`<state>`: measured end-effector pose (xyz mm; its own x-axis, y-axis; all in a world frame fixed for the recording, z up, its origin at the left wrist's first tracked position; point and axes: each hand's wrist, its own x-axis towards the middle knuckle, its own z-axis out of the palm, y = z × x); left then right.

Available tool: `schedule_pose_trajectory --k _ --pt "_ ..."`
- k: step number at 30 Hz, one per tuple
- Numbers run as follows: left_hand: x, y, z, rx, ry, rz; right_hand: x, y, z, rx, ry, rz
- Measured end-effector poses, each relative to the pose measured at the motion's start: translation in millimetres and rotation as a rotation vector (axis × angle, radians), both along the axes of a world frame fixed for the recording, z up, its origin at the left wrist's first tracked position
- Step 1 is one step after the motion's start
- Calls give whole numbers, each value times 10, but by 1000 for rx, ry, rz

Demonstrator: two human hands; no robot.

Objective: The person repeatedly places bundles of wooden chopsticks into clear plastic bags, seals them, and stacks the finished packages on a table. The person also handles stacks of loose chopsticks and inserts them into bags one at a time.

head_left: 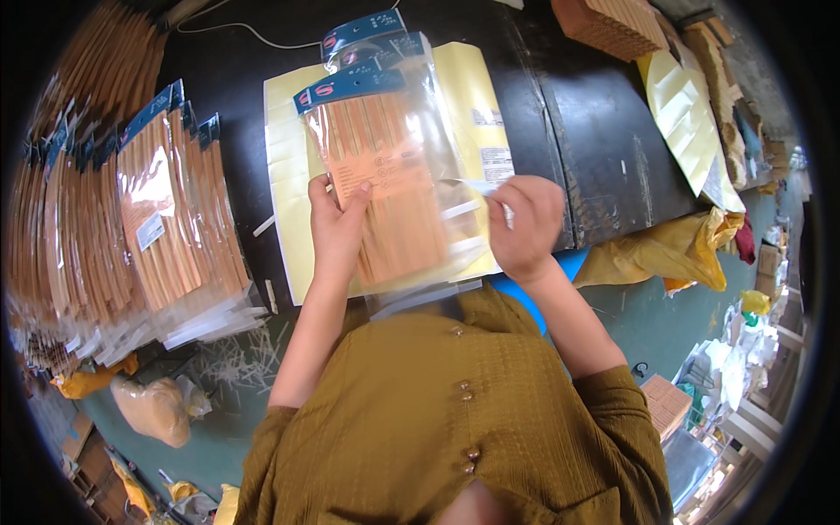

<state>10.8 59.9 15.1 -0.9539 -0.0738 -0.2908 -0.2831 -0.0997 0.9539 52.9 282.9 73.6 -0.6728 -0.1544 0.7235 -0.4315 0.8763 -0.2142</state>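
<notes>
My left hand (pixel 338 220) grips the left side of a clear plastic packet of wooden chopsticks (pixel 403 230), thumb on top. The packet has a blue header card (pixel 357 84) and an orange printed panel inside. To its right, my right hand (pixel 525 220) pinches a small white label (pixel 476 186), blurred and tilted, near the packet's right edge. More clear packaging with blue headers (pixel 364 29) lies behind the packet. Beneath everything is a yellow label backing sheet (pixel 295 164), with several white printed labels (pixel 495 161) along its right side.
Many packed chopstick packets (pixel 161 216) overlap at left; one bears a white label. A brick-like bundle (pixel 610 26) and another yellow sheet (pixel 679 125) sit at right on the black table (pixel 597 144). A yellow plastic bag (pixel 663 252) is at its edge. Thin strips (pixel 243 361) litter the floor.
</notes>
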Motion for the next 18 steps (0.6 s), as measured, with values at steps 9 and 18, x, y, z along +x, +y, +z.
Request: schedule_pose_trajectory --k 9,18 --pt "119 -170 80 228 -106 -56 -113 -217 13 -1213 -983 -18" --pt "126 -186 138 310 -91 -138 -136 -584 -288 -1029 -1062 -27"
